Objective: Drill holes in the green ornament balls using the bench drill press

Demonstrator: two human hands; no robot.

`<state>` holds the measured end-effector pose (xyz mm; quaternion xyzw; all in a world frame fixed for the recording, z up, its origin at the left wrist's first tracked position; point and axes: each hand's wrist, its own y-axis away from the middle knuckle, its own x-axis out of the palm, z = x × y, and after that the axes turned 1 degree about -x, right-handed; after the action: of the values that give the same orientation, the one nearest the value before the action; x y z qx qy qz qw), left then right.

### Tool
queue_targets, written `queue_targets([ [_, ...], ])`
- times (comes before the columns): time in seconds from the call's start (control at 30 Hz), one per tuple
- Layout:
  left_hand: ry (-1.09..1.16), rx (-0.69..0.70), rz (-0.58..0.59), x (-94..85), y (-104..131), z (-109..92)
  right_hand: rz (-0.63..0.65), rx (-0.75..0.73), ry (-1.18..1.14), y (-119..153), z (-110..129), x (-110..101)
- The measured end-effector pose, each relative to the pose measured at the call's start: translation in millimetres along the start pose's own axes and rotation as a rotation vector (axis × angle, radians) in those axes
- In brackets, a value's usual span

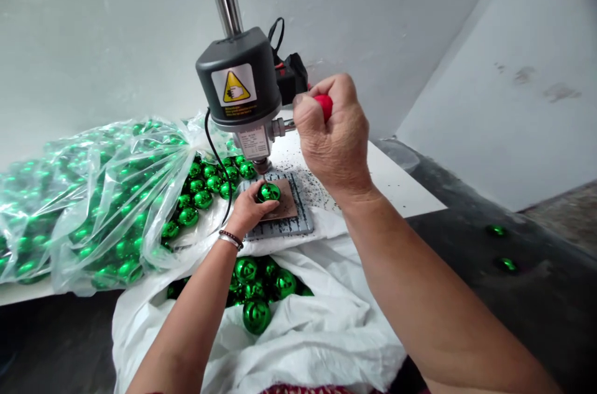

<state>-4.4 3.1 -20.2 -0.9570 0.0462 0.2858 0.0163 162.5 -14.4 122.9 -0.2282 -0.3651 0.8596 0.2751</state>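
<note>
My left hand (250,207) is closed around a shiny green ball (269,192), keeping it on a brown board (288,204) under the chuck (262,166) of a bench drill press (240,80). The board lies on the press's grey slotted base (303,220). Up at the right side of the machine, my right hand (336,136) is wrapped round the feed lever, whose red knob (323,107) shows between thumb and fingers. Whether the drill bit touches the ball is too small to tell.
A clear plastic bag (102,207) full of green balls covers the table's left side. More balls (255,316) sit in a white cloth sack (326,313) in front. Dark shavings lie on the white tabletop (396,186). Two balls (507,265) rest on the dark floor.
</note>
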Motion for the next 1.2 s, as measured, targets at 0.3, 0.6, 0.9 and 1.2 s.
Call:
queue_targets([
  [0.3,0.038,0.049,-0.006,1.6,1,0,0.001,-0.011,0.045,15,-1,-8],
  [0.6,-0.019,0.053,-0.041,3.0,3,8,-0.009,-0.103,0.071,30,-7,-11],
  [0.9,0.061,0.061,-0.04,4.3,3,10,-0.077,-0.177,0.051,64,-34,-2],
  [1.2,0.063,0.062,-0.04,7.8,4,10,-0.084,-0.116,0.035,7,-11,2],
])
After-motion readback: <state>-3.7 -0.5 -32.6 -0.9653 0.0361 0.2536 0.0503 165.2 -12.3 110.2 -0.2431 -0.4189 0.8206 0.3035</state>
